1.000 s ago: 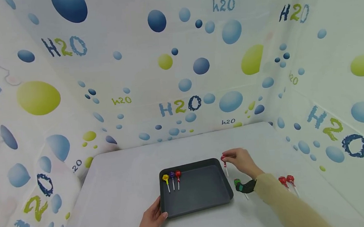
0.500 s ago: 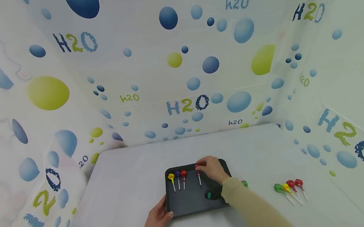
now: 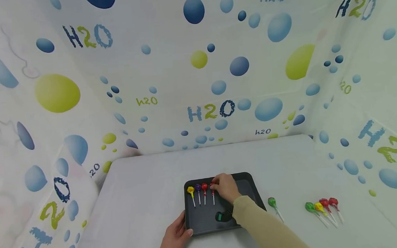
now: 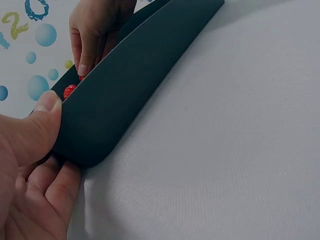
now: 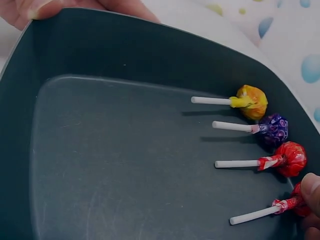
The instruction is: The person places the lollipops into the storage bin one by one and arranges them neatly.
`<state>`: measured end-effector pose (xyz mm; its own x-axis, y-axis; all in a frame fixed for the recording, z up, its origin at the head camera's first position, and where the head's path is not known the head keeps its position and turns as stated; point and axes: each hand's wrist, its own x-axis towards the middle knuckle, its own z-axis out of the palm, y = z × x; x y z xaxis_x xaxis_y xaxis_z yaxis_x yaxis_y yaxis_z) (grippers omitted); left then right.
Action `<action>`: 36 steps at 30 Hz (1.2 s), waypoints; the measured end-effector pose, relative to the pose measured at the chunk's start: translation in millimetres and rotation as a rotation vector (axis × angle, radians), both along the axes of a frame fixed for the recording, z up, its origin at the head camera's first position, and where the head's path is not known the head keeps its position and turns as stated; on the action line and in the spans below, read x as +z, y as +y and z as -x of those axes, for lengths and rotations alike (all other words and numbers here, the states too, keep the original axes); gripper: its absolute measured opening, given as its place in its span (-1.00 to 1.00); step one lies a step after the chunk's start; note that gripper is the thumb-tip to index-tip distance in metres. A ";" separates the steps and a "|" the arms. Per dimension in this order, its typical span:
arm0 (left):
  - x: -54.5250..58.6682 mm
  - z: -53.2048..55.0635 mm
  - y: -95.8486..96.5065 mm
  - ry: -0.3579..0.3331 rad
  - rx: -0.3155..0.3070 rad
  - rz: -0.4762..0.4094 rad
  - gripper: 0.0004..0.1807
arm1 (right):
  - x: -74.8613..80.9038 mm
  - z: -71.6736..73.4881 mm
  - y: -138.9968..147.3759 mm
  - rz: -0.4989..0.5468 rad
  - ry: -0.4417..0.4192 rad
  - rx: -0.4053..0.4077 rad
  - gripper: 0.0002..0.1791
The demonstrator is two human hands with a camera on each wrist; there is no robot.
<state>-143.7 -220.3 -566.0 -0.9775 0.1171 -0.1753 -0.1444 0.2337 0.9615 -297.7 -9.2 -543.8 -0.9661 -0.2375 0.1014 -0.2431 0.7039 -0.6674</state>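
A dark grey tray [image 3: 204, 224] rests on the white table. My left hand [image 3: 175, 234] grips its near left corner, thumb over the rim and fingers beneath in the left wrist view. Inside the tray, along its far side, a yellow lollipop [image 5: 251, 102], a purple lollipop [image 5: 273, 131] and a red lollipop [image 5: 291, 159] lie in a row, sticks parallel. My right hand [image 3: 227, 188] pinches a second red lollipop [image 5: 286, 204] by its head at the row's right end, low in the tray. Its stick points toward the near side.
Right of the tray lies a single green lollipop [image 3: 272, 203]. Farther right is a cluster with a green lollipop [image 3: 310, 207], a yellow lollipop [image 3: 319, 207] and two red ones. A white sheet printed with bubbles [image 3: 239, 66] hangs around the table [image 3: 147, 176].
My right hand has carried the red lollipop leftward from beyond the tray's right rim to beside the row inside. My left hand stays on the tray corner. The head view has shifted slightly.
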 end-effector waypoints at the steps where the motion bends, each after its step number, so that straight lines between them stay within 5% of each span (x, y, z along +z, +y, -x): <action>1: 0.9 0.1 0.3 -0.001 0.000 -0.004 -0.09 | 0.0 0.0 -0.3 -0.002 0.004 -0.007 -0.79; 36: 0.6 3.7 -0.6 -0.052 0.015 -0.022 -0.08 | 0.8 -6.1 -8.9 -0.053 0.035 -0.026 -0.80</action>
<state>-147.4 -220.9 -565.5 -0.9688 0.1072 -0.2233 -0.1975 0.2096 0.9576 -291.6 -18.1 -543.0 -0.9680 -0.2187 0.1228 -0.2469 0.7444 -0.6204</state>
